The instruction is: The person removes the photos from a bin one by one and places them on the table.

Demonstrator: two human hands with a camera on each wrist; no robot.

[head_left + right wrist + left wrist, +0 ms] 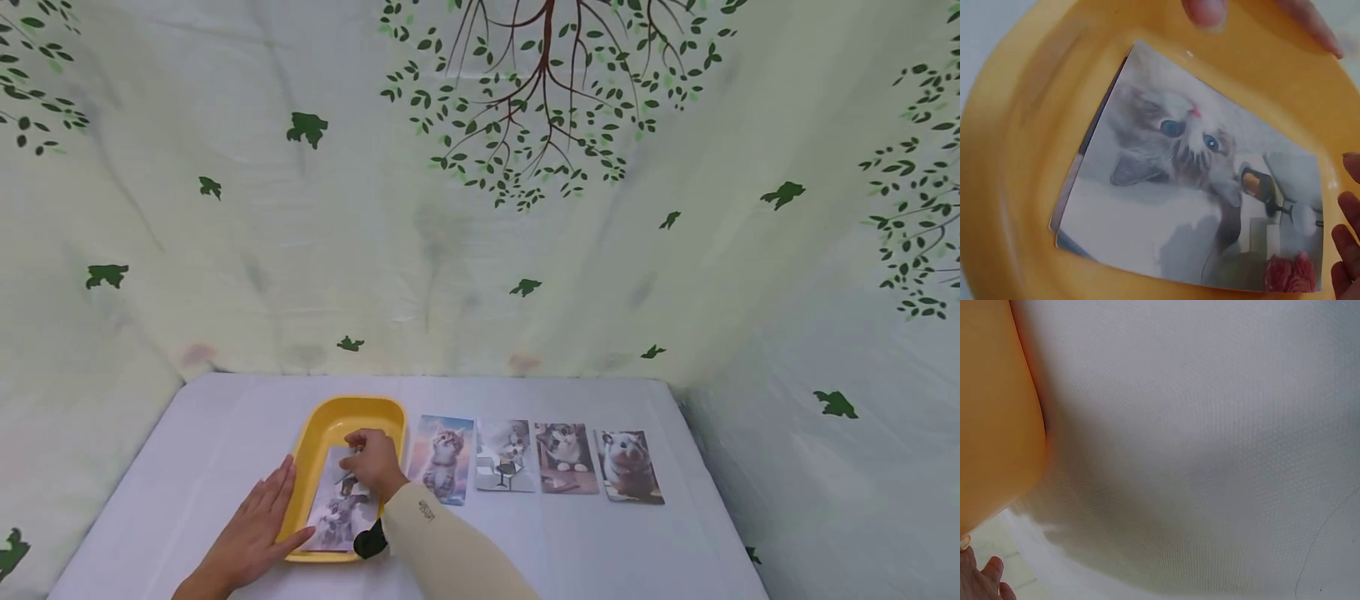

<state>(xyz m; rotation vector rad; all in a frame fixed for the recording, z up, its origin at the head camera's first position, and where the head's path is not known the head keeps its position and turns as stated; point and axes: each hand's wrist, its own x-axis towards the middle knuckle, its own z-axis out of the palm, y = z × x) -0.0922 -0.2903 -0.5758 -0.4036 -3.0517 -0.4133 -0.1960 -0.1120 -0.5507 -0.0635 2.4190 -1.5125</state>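
A yellow tray [330, 408] holds a stack of picture cards; the top card [1166, 206] shows a grey-and-white kitten, a glass and red roses. In the head view my left hand [251, 521] lies along the tray's left rim, its fingers straight and its thumb reaching over the near left corner. My right hand [378, 462] hovers over the far part of the cards, fingers loosely bent. Its fingertips [1350, 237] appear just past the card's edge in the right wrist view, apart from it. The left wrist view mostly shows the tray's outer wall [997, 412].
To the tray's right, separate cards lie in a row: a kitten against a pink-blue sky [444, 458], a card with a kitten and a glass [506, 454], a kitten with paws up [566, 458] and a grey furry animal [630, 467]. A white cloth [600, 550] covers the table.
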